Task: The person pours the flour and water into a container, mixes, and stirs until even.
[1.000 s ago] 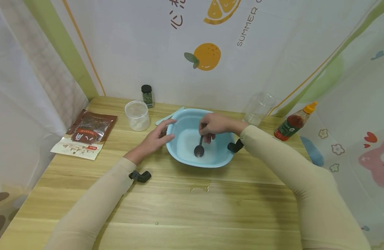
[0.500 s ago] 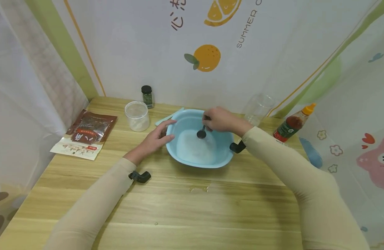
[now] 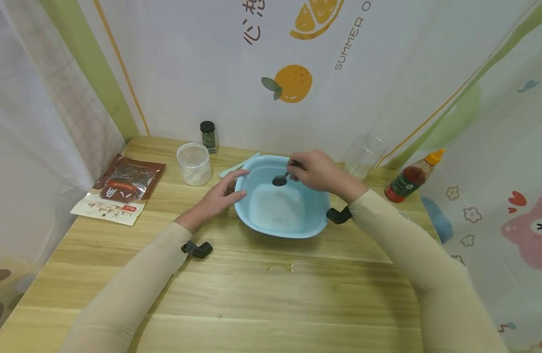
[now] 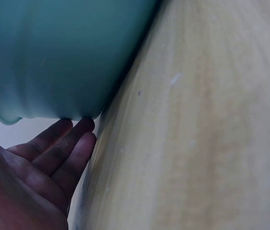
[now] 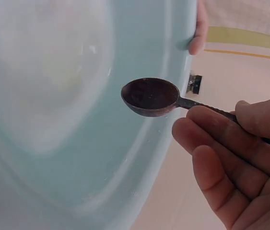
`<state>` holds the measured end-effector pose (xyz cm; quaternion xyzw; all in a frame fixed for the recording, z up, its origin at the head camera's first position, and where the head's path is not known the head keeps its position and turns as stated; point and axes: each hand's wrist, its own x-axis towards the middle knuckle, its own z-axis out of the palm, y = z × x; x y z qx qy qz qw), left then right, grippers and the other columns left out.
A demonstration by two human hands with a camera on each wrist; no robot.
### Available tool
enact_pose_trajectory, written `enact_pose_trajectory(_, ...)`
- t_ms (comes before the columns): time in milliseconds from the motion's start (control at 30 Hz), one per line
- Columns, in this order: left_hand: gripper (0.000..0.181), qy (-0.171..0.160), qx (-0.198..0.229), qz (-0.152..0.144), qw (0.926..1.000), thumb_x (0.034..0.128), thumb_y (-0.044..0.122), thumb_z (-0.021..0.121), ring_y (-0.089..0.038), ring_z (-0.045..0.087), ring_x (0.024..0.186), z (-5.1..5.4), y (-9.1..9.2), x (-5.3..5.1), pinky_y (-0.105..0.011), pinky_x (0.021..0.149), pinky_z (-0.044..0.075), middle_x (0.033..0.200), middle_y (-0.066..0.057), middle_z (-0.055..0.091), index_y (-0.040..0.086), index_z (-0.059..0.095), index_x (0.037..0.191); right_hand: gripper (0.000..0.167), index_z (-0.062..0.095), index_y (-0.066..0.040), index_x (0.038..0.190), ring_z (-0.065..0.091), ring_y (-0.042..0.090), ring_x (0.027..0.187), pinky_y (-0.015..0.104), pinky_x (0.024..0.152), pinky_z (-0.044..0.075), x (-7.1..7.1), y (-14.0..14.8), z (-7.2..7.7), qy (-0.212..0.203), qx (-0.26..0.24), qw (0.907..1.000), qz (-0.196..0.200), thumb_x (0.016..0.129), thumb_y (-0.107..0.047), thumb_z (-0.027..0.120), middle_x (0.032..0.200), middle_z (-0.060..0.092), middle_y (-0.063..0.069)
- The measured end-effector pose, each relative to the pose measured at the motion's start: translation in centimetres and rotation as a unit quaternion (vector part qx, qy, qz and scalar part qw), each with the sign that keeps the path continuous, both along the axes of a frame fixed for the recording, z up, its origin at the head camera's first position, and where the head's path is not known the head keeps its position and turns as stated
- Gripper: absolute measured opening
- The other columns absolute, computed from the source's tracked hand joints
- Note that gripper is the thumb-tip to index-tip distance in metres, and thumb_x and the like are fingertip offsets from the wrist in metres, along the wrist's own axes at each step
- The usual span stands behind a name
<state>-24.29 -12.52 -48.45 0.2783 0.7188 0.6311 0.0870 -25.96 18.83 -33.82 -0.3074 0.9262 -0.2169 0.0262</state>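
Note:
A light blue plastic basin (image 3: 281,231) sits on the wooden table with cloudy whitish liquid in its bottom. At its left side my left hand (image 3: 215,198) holds the rim, and several fingertips (image 4: 84,125) touch the outer wall in the left wrist view. My right hand (image 3: 312,170) pinches the handle of a dark spoon (image 5: 151,96) between thumb and fingers. The spoon's bowl is above the liquid, near the basin's back side, facing up. Whether it contains anything is hard to tell against its dark inside.
Left of the basin stand a clear tub (image 3: 194,166) with white contents and a dark-capped spice jar (image 3: 208,137). A brown packet (image 3: 122,186) lies farther left. Behind the basin rests a pale blue stick (image 3: 240,165). At right are a clear cup (image 3: 363,154) and red sauce bottle (image 3: 407,179).
My right hand has drawn the spoon from the basin's bottom back and up, then slightly left, clear of the liquid. The left hand has stayed at the rim.

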Motion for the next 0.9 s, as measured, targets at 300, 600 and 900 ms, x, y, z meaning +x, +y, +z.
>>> enact_pose_trajectory(300,0.063,0.001,0.004,0.0,1.0,0.1117,0.009,0.059,-0.051,0.066,0.132,0.2,0.1,0.2,-0.042,0.095,0.067,0.151,-0.037,0.058,0.006,0.035,0.17,0.015,0.079,-0.006,0.109,0.076,0.017,0.083,0.038,0.069,0.059,1.6,0.9,-0.5,0.025,-0.034,0.9991,-0.002,0.112,-0.017,0.069,0.093,0.081,0.001)
enact_pose_trajectory(600,0.064,-0.002,-0.006,0.001,1.0,0.1121,0.011,0.059,-0.051,0.065,0.134,0.6,0.2,0.3,-0.045,0.097,0.066,0.152,-0.036,0.058,0.007,0.035,0.171,0.01,0.079,-0.002,0.108,0.079,0.024,0.084,0.037,0.072,0.062,3.0,3.4,-2.5,0.027,-0.131,0.9906,-0.028,0.11,-0.008,0.071,0.092,0.081,0.005)
enact_pose_trajectory(900,0.064,-0.006,0.003,0.002,1.0,0.1124,0.009,0.06,-0.054,0.064,0.134,0.3,0.2,0.2,-0.045,0.093,0.068,0.157,-0.037,0.052,0.007,0.035,0.171,0.014,0.077,0.004,0.115,0.081,0.022,0.086,0.021,0.069,0.063,4.6,7.7,-4.7,-0.006,-0.264,0.96,-0.092,0.111,-0.007,0.07,0.096,0.082,0.018)
